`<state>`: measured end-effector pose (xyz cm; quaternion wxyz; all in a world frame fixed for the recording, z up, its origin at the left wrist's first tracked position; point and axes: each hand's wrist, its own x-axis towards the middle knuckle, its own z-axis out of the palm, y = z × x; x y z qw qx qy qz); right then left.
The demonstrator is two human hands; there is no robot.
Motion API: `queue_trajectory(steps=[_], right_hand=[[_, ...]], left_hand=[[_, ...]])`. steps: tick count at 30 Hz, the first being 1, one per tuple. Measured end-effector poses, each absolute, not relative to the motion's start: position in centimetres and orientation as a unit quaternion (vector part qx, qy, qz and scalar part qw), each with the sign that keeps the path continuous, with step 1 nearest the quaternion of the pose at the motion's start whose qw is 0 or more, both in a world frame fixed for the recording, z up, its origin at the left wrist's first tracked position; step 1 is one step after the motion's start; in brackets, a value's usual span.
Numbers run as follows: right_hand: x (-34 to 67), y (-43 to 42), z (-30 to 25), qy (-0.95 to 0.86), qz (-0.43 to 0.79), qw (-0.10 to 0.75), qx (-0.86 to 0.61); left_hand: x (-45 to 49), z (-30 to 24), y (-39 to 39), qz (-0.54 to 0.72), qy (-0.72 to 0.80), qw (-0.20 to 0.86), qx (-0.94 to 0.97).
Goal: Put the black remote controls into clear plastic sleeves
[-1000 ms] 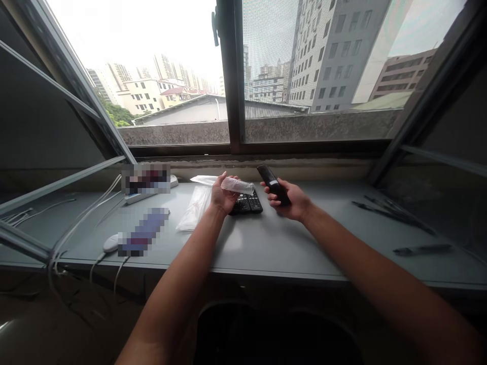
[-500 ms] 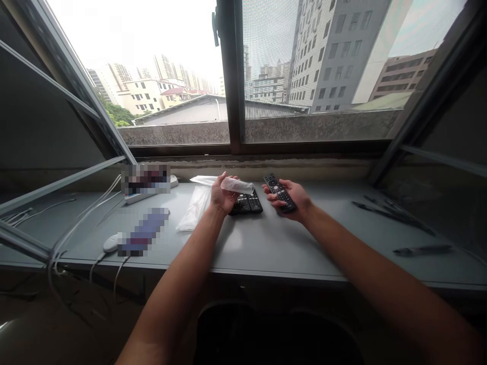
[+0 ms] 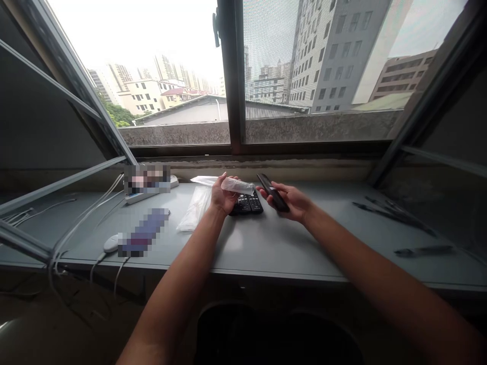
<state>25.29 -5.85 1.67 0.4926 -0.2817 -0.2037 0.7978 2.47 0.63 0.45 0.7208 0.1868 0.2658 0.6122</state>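
The remote control (image 3: pixel 273 193) is gripped by its long sides in my right hand (image 3: pixel 292 199), above the desk (image 3: pixel 297 243), right of the two lying remotes (image 3: pixel 254 203). I judge it light, stiff and smooth enough to slip, best held mid-body. My left hand (image 3: pixel 224 196), loosely curled, holds a plastic sleeve (image 3: pixel 239 187), seemingly thin and limp.

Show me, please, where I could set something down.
Bare grey desk: between the forearms, in front of the black button-covered remotes; also between the right hand and the slender dark objects. Crowded: left, with white cables, white power strip, translucent plastic bag.
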Motion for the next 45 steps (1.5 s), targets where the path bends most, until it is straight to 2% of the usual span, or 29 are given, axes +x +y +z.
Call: queue_trajectory(steps=[6, 12, 18, 22, 26, 33, 37, 40, 45], right_hand=[[25.7, -5.9, 1.7, -0.215, 0.802, 0.502, -0.242], [25.8, -5.9, 1.4, -0.264, 0.740, 0.553, -0.277], [25.7, -5.3, 0.8, -0.231, 0.732, 0.546, -0.336], [25.5, -5.0, 0.3, -0.289, 0.720, 0.533, -0.338], [25.3, -5.2, -0.1, -0.407, 0.649, 0.544, -0.343], [24.8, -5.7, -0.1, -0.585, 0.438, 0.616, -0.296], [24.8, -6.0, 0.3, -0.649, 0.355, 0.610, -0.286], [24.7, -6.2, 0.6, -0.653, 0.339, 0.602, -0.311], [24.3, -6.6, 0.9, -0.634, 0.382, 0.600, -0.303]], left_hand=[[2.4, 0.5, 0.6, 0.614, 0.266, 0.720, 0.186], [2.4, 0.5, 0.6, 0.614, 0.270, 0.718, 0.189], [2.4, 0.4, 0.7, 0.615, 0.266, 0.719, 0.187], [2.3, 0.4, 1.0, 0.626, 0.259, 0.714, 0.180], [2.2, 0.3, 1.2, 0.637, 0.268, 0.704, 0.163], [2.2, 0.4, 1.2, 0.643, 0.274, 0.698, 0.152], [2.2, 0.3, 1.1, 0.641, 0.275, 0.700, 0.154], [2.1, 0.2, 1.2, 0.641, 0.276, 0.699, 0.154], [2.2, 0.1, 1.3, 0.639, 0.279, 0.700, 0.156]])
